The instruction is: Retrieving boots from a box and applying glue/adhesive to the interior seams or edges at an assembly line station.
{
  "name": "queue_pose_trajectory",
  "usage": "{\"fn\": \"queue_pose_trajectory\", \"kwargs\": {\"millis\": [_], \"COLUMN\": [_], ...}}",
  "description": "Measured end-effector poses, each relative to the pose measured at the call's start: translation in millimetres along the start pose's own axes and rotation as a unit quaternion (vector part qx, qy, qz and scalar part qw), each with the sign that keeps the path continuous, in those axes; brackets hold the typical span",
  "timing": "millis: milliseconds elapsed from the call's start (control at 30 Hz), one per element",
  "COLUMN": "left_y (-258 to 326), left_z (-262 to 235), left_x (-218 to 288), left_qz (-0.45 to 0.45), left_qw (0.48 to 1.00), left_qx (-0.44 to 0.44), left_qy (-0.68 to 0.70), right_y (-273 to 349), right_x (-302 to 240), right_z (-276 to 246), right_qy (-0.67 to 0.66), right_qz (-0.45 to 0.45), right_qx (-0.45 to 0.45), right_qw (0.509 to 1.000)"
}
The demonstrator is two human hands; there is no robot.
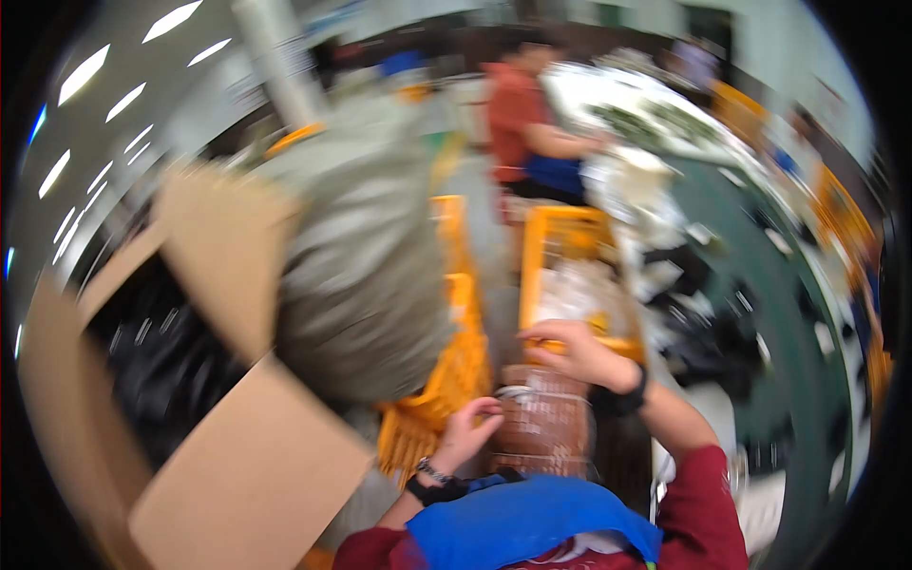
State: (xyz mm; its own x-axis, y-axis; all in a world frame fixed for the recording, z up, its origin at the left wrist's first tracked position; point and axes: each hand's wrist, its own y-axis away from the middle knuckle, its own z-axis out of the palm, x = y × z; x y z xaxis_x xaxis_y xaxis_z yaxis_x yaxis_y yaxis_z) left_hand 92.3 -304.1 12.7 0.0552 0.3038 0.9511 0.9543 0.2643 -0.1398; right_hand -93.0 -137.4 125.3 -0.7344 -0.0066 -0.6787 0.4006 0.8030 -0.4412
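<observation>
A brown block-shaped thing with pale lines across it (pixel 543 427) stands right in front of me; blur hides its exact kind. At its left edge is my left hand (pixel 465 437), fingers curled and pressed together. Above its far end my right hand (pixel 575 353) is closed with thumb and fingers drawn together. What either hand holds, if anything, I cannot make out. A small whitish strip (pixel 516 390) shows on the brown thing between the hands. Just beyond my right hand sits an orange crate (pixel 528 271) with clear plastic bags in it.
To my left are an open cardboard box (pixel 249 465) lined with black plastic and a large grey-green sack (pixel 366 256) beside orange crates (pixel 456 366). A green-topped table (pixel 708 204) with black and white packages curves along my right. A person in red (pixel 518 109) works ahead.
</observation>
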Motion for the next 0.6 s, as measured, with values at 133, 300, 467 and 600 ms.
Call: {"fn": "queue_pose_trajectory", "kwargs": {"millis": [133,300,467,600], "left_y": [63,179,269,283], "left_z": [-41,-57,-66,-73], "left_x": [28,103,226,260], "left_qz": [-0.051,-0.161,0.028,0.150], "left_qw": [0.987,0.971,0.965,0.680], "left_qx": [0.127,0.142,0.218,0.520], "left_qy": [-0.090,-0.103,-0.140,-0.495], "right_y": [-73,-123,-144,-147], "right_x": [-85,-162,-207,-229], "right_z": [-13,5,60,99], "right_qy": [-0.026,-0.086,0.045,0.218], "right_qz": [-0.191,-0.355,-0.456,-0.474], "right_qx": [-0.064,-0.142,-0.228,-0.114], "right_qw": [0.979,0.920,0.859,0.845]}}
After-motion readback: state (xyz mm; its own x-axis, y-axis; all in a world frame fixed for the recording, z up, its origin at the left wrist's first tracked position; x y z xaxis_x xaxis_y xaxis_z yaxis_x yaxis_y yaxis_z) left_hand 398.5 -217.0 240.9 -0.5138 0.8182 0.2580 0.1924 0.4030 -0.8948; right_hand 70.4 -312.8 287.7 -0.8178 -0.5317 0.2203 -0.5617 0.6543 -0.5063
